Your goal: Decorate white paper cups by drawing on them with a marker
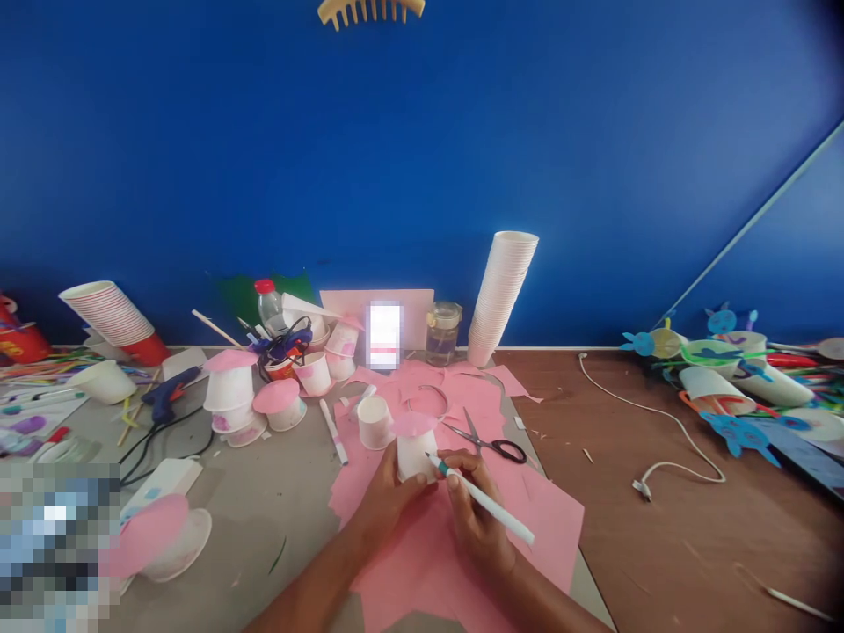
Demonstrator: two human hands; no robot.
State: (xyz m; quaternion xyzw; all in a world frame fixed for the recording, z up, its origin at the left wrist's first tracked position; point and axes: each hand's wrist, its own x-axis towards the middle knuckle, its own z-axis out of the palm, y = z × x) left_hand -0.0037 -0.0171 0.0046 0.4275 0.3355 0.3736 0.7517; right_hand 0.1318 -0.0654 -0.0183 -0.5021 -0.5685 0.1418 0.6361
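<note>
My left hand (pixel 386 494) is closed round the lower left side of a white paper cup (pixel 414 455), which stands mouth down with a pink paper disc (pixel 414 425) on its top. In my right hand (pixel 480 505) is a white marker pen (pixel 491 503) with a teal end, its tip at the cup's right side. Pink paper sheets (pixel 541 519) lie under both hands. Just behind the held cup stands another white paper cup (pixel 375 422). Black-handled scissors (pixel 488 440) lie spread on the paper to the right.
A tall leaning stack of paper cups (pixel 502 299) stands by the blue wall, beside a glass jar (pixel 443 334). Pink-topped cups (pixel 229 387) and a blue glue gun (pixel 172 396) are at left. A white cable (pixel 659 413) and cup crafts (pixel 718 378) lie at right.
</note>
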